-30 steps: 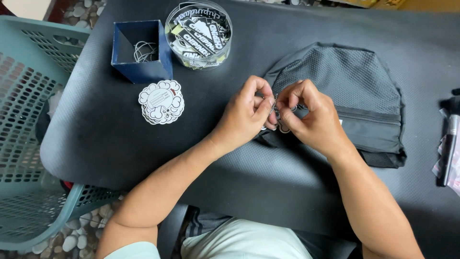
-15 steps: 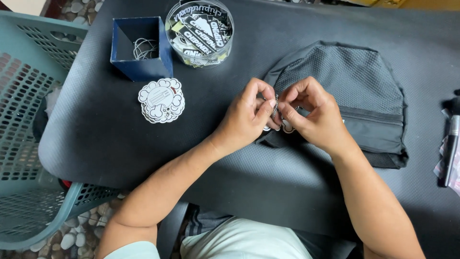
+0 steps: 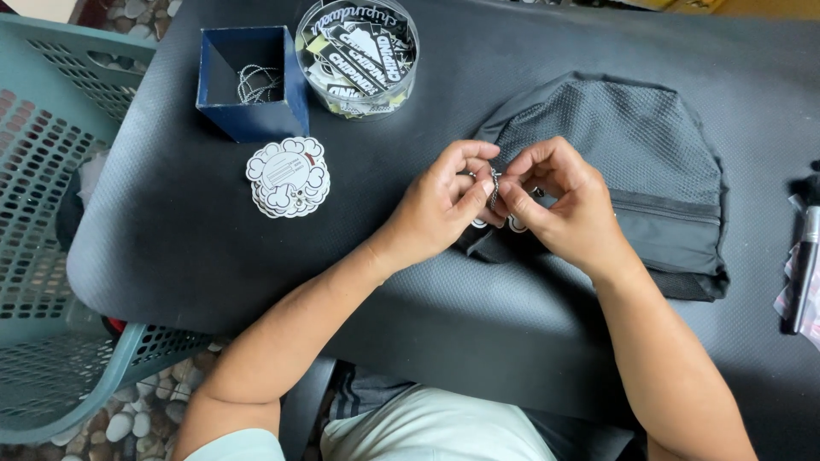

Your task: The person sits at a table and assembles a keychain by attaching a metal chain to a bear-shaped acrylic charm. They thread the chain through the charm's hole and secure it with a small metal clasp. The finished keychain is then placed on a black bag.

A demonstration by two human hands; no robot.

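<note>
Both hands, left hand (image 3: 444,201) and right hand (image 3: 559,205), stay pinched on a small chain (image 3: 494,186) over the bag (image 3: 632,162), barely shifted, so the fiddling continues.

A dark table (image 3: 213,256) with a finely textured, rounded top carries everything; at its far left stands an open blue box (image 3: 249,85) with thin silvery chain inside, and just beside it a clear round tub (image 3: 359,55) of black-and-white labels. Nearer, a stack of white cloud-shaped tags (image 3: 289,176) lies flat; a dark grey mesh bag (image 3: 632,162) lies towards the right; a black pen (image 3: 807,265) rests at the right edge.
</note>
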